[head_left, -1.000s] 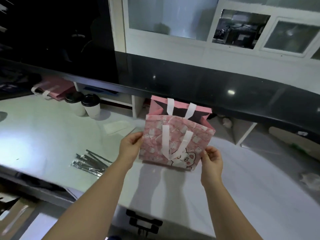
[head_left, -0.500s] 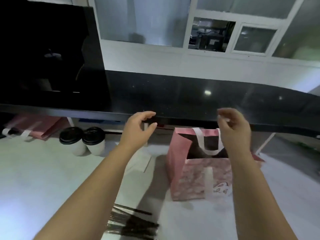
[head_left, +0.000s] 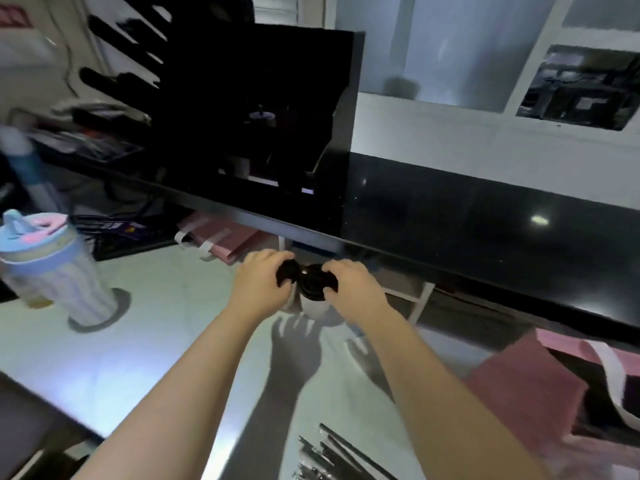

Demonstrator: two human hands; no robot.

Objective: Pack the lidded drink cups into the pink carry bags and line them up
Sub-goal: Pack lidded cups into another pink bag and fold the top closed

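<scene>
On the cups (head_left: 314,285): hands (head_left: 259,287) (head_left: 349,289) (formerly midair)

No legible text; red marking (head_left: 8,16) at top left too blurred to read.

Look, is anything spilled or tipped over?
Nothing looks spilled. The left hand grips the left cup and the right hand grips the right cup; both look upright on the counter. The pink bag stands open nearby.

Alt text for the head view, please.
Left hand grips the left cup and right hand the right cup by their black lids, on a white counter. An open pink bag stands at lower right.
</scene>
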